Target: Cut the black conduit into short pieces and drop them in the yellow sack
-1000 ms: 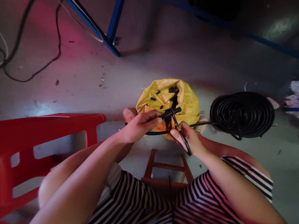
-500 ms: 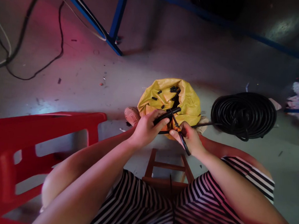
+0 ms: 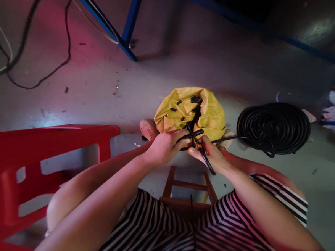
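My left hand [image 3: 166,145] is closed around a length of black tubing [image 3: 198,133], whose ridged end points to the right. My right hand [image 3: 211,155] grips a pair of scissors [image 3: 206,161] with dark handles, and their blades cross the tubing just beyond my left fingers. Both hands are above a yellow sack [image 3: 175,97] with an open mouth. Several short cut pieces of black tubing [image 3: 173,109] lie on its folds. From behind my right hand a black strand [image 3: 226,139] runs to a large black coil [image 3: 273,127] on the floor at the right.
A red plastic stool [image 3: 54,136] stands close on the left. Blue metal frame legs [image 3: 131,19] cross the far side. Dark cables [image 3: 68,49] trail over the floor at upper left. Below my hands is a wooden stool frame [image 3: 190,185]. Crumpled wrapping [image 3: 333,106] lies far right.
The tubing and my left hand have come slightly lower and nearer to my right hand. The scissor blades now sit more opened across the tubing. The sack and coil stay put.
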`<state>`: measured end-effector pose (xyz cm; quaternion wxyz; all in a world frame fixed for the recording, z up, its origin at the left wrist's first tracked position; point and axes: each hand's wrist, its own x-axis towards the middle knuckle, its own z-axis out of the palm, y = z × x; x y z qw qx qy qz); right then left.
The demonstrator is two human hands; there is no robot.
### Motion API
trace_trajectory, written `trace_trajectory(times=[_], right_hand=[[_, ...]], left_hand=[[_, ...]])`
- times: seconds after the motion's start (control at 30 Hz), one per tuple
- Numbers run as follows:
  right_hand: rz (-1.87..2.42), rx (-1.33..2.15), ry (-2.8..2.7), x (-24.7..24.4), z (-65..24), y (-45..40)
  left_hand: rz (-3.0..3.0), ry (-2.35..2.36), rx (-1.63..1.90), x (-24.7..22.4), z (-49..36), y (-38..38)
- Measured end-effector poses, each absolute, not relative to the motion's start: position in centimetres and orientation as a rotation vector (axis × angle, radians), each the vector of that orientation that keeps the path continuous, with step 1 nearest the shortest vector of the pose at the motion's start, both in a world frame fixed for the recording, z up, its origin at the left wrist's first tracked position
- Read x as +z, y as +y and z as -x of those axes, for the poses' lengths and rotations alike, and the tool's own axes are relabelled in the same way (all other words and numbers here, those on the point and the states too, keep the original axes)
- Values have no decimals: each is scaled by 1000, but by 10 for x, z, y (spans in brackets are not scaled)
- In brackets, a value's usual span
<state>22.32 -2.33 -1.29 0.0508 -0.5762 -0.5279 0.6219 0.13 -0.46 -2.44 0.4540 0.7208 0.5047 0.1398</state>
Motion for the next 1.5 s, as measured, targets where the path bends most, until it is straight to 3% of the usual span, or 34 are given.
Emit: trace_trajectory(times=[0.6, 0.97, 1.5], right_hand=[[1847, 1633, -1635, -34, -216, -35], [1830, 1817, -1386, -46, -213, -39], [1665, 1685, -1189, -9, -209, -14]], left_hand=[[-1679, 1194, 423, -33, 6, -3], [-1518, 1303, 315, -34, 4, -3], [-1601, 1113, 239, -14, -15, -19]])
